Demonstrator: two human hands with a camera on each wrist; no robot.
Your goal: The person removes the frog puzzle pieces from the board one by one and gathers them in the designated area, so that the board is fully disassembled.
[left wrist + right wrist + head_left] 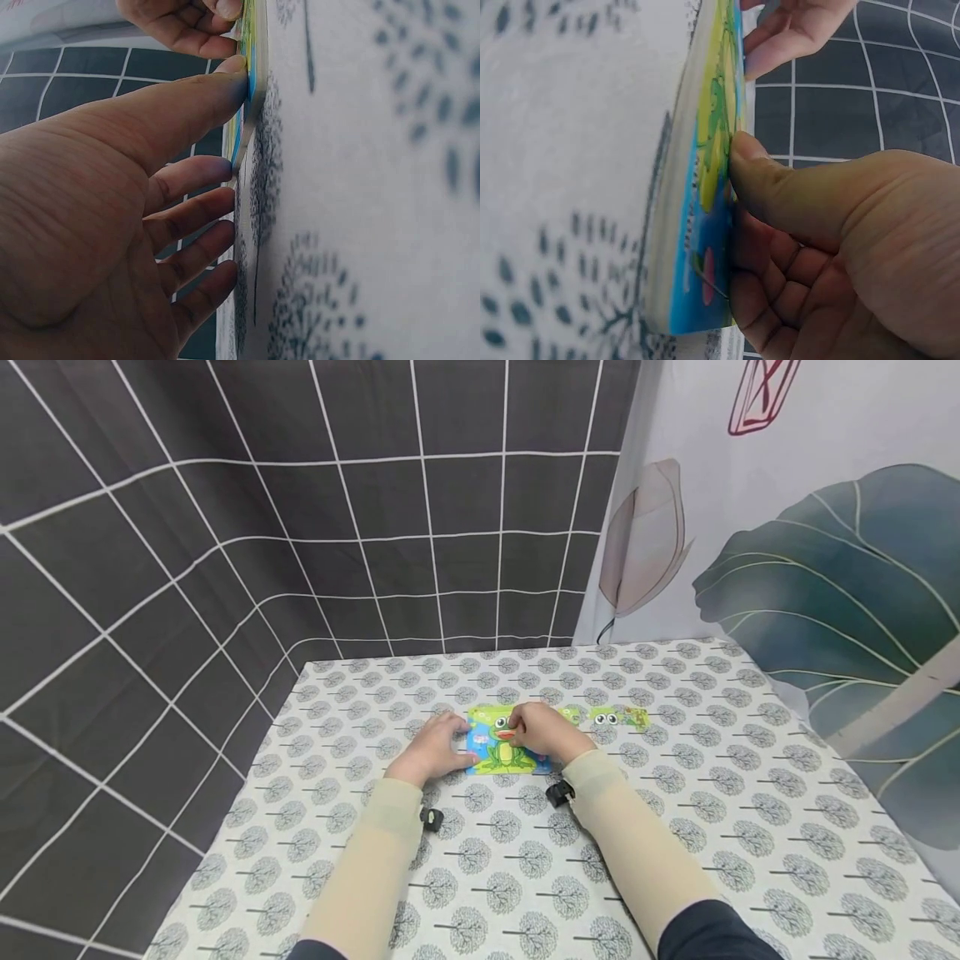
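Note:
A thick board (504, 762) with a green frog pictured on yellow and blue lies flat on the table. My left hand (435, 747) is at its left edge, fingers spread and fairly straight; the left wrist view shows the thumb (202, 101) touching that edge. Over the frog's mouth is my right hand (549, 729). In the right wrist view its thumb (761, 169) and curled fingers (761, 300) meet the board's face. Whether something small is pinched between them is hidden.
To the right of the board lie flat green pieces, one with two printed eyes (604, 719) and one with a flowery print (637, 718). Part of another green piece (572, 715) shows behind the right hand. A tree-print cloth (495, 893) covers the table; a dark checked curtain (465, 560) hangs behind.

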